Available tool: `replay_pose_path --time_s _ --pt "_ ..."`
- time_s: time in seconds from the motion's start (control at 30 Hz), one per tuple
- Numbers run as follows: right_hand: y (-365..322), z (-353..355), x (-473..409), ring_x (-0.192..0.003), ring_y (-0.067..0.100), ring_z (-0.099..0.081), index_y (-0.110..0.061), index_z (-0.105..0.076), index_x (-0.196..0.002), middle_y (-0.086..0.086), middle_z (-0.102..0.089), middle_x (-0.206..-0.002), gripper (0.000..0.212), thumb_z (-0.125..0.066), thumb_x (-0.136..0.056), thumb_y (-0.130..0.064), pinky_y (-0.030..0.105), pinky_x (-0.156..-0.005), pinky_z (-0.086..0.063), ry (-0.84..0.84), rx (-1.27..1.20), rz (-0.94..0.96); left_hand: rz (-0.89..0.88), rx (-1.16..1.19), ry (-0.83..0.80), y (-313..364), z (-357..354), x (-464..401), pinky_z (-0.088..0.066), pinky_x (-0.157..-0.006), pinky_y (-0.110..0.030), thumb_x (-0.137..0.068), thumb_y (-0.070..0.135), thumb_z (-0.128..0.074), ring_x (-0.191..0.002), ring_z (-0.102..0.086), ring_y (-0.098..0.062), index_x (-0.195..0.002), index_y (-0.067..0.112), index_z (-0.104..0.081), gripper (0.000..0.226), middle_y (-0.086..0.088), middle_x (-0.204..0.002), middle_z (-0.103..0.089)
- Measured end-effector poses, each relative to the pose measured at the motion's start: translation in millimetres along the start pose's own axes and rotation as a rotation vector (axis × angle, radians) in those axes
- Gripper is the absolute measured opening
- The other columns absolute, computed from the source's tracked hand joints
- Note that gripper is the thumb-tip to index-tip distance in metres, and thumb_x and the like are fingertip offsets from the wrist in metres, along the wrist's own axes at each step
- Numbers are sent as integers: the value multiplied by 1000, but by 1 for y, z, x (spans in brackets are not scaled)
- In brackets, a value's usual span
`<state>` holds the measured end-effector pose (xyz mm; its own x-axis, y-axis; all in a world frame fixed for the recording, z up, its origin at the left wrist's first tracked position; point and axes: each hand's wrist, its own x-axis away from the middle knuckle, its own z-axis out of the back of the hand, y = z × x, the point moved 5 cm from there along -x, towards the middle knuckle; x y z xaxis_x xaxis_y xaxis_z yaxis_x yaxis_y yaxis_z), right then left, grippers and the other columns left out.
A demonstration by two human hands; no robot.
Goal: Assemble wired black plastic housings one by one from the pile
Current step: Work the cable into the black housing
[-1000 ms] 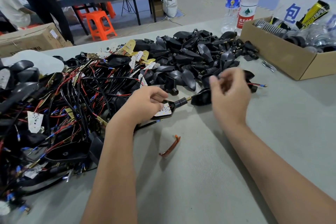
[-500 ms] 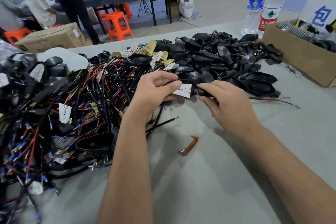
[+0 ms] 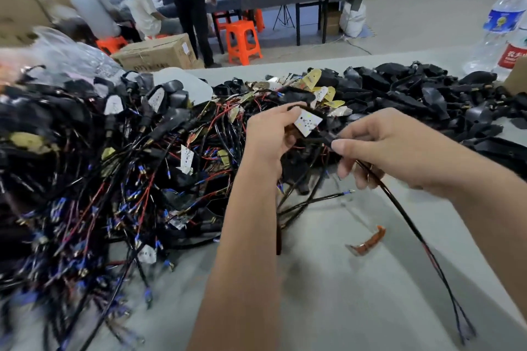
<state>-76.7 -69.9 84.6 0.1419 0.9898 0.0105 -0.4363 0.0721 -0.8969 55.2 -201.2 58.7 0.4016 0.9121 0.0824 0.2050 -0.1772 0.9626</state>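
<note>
Gripping housing [image 3: 306, 125], hands [image 3: 269, 137] unlabelled.

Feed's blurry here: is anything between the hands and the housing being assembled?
No. The left hand already grips the housing, and the right hand pinches its cable beside it.

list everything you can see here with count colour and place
wired housings pile: many, black with red and blue wires, table left
empty housings pile: many, black, table far right
held housing: one, black with white board, between both hands
clip: one, orange-brown, grey table near centre
water bottles: two, clear, far right
stools: several, orange, floor behind
carton: one, brown, floor
left hand: grips housing
right hand: pinches its wire
</note>
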Motion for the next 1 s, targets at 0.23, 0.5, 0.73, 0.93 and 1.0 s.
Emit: replay_pose_path --time_s 0.23,0.5,0.73,0.93,1.0 --pt "-24 -73 -61 -49 11 -50 -11 -73 -99 18 -77 -93 19 -66 -99 -29 21 -48 -29 31 -458 -73 56 57 80 37 62 8 -62 -68 -37 -106 51 -46 -69 -72 -26 -104 6 -68 50 -13 -87 -73" --pt "-104 -181 -162 -64 25 -61 13 -69 -98 17 -67 -81 26 -74 -94 -12 33 -58 -51 108 -666 -75 138 -409 137 61 161 47 -42 -44 -21 -104 52 -51 -45 -56 -12 -102 17 -71 41 -4 -73 -74" --pt "-168 -235 -213 -115 25 -60 -11 -55 -132 10 -59 -125 51 -70 -94 -42 38 -94 -51 327 391 364 -10 -1226 839 118 248 48 -44 -79 -34 -93 25 -63 -108 -65 -38 -110 16 -70 21 -14 -112 -71" --pt "-137 -290 -230 -151 30 -27 -20 -19 -162 9 -35 -164 58 -34 -110 -41 53 -122 -20 -92 921 471 18 -1213 942 100 240 41 -45 -106 -50 -95 30 -61 -130 -51 -39 -122 20 -66 29 -14 -131 -63" --pt "-143 -282 -226 -149 30 -31 -20 -23 -162 12 -38 -162 56 -36 -110 -37 48 -120 -26 -152 855 505 -14 -1171 1001 102 227 40 -41 -105 -53 -97 31 -59 -133 -46 -39 -125 20 -62 30 -14 -135 -58"
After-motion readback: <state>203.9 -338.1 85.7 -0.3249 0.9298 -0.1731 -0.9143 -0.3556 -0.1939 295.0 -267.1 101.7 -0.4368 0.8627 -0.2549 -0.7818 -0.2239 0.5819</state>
